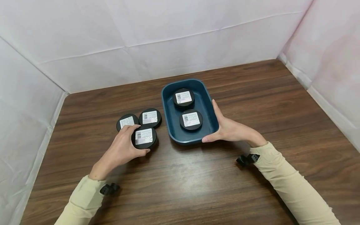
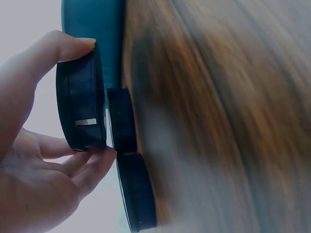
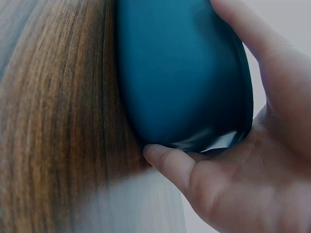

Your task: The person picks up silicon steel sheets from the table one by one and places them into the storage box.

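Observation:
My left hand (image 1: 122, 147) grips a round black tin (image 1: 144, 137) by its side, thumb at the near edge and fingers at the far edge. A white barcode label faces up on it. The left wrist view shows this tin (image 2: 80, 102) raised off the table. Just beyond it, two similar black tins (image 1: 127, 121) (image 1: 150, 118) lie side by side on the table. My right hand (image 1: 227, 129) holds the near right corner of a blue rectangular tray (image 1: 201, 95), thumb on the near wall, fingers along the right wall. Inside sit two labelled black tins (image 1: 184, 97) (image 1: 191, 120).
The dark wood table (image 1: 182, 187) is bordered by white cloth walls (image 1: 135, 50) at the back and both sides. Small black devices (image 1: 248, 159) are fixed at both cuffs of the sleeves.

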Demonstrator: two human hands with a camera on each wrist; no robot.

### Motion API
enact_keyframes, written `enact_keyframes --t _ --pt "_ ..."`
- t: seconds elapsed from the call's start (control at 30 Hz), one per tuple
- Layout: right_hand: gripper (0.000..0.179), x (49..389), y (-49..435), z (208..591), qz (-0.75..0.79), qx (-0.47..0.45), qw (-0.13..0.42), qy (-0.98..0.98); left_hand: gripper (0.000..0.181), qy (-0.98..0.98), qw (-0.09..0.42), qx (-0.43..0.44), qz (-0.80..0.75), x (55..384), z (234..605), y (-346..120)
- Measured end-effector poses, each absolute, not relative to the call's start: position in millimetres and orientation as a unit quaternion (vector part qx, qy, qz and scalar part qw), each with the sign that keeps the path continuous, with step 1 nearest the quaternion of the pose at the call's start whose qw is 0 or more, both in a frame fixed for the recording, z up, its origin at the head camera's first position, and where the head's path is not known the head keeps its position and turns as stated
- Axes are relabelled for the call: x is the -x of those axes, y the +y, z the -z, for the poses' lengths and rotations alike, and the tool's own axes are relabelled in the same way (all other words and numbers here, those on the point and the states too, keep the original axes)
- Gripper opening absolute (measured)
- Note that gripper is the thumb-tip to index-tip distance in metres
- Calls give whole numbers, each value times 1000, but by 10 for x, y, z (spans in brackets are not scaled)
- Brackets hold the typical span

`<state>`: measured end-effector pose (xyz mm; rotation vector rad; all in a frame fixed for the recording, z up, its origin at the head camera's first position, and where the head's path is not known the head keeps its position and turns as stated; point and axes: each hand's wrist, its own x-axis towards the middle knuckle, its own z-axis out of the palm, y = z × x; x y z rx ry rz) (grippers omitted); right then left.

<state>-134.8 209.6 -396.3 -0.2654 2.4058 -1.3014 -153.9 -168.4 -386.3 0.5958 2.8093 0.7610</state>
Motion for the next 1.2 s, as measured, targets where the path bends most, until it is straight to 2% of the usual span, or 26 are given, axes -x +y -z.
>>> enact_keyframes --t 0.7,1.2 --pt "143 1366 2083 3943 474 101 190 854 87 946 78 -171 -266 1523 3799 -1561" --pt "142 1362 2082 3967 474 98 193 854 91 941 92 -137 -295 1471 3754 -1479"
